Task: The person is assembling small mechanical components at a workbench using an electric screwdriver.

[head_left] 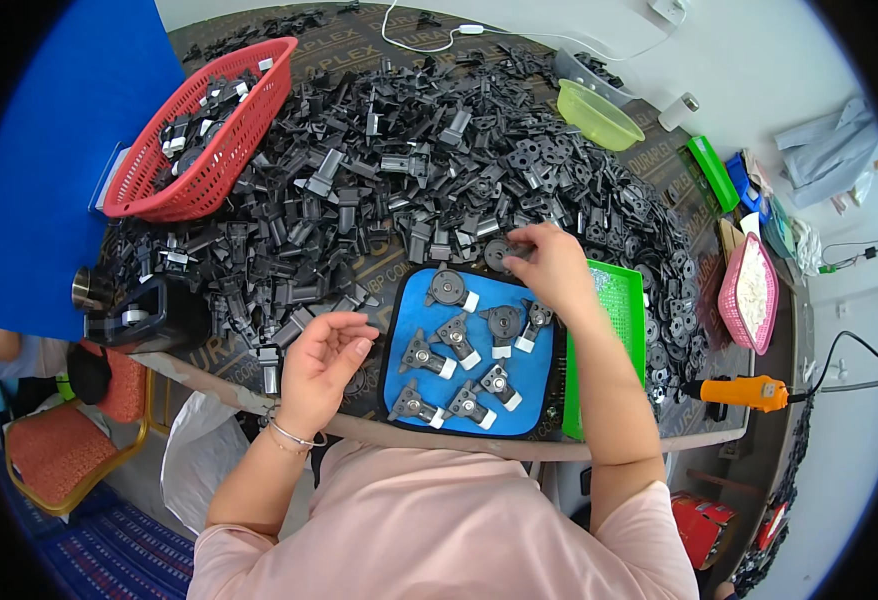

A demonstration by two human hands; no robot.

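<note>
A blue mat (464, 385) with a black border lies before me. Several black plastic assemblies with white end pieces, such as one (446, 288) with a round disc, are laid out on it. My right hand (556, 267) is beyond the mat's far right corner, thumb and fingertips at the edge of a round black plastic disc (496, 254), seemingly gripping it. To the left of the mat, my left hand (327, 362) hovers palm inward with bent, parted fingers and nothing in it. A bright green tray (573, 405) stands along the mat's right side, partly under my right forearm.
A big heap of black plastic parts (359, 165) covers the table behind the mat. Far left stands a red basket (204, 180) of assemblies; a yellow-green bowl (599, 118) sits far right. An orange power tool (744, 392) and a pink basket (729, 300) are right; a black tape dispenser (154, 318) is left.
</note>
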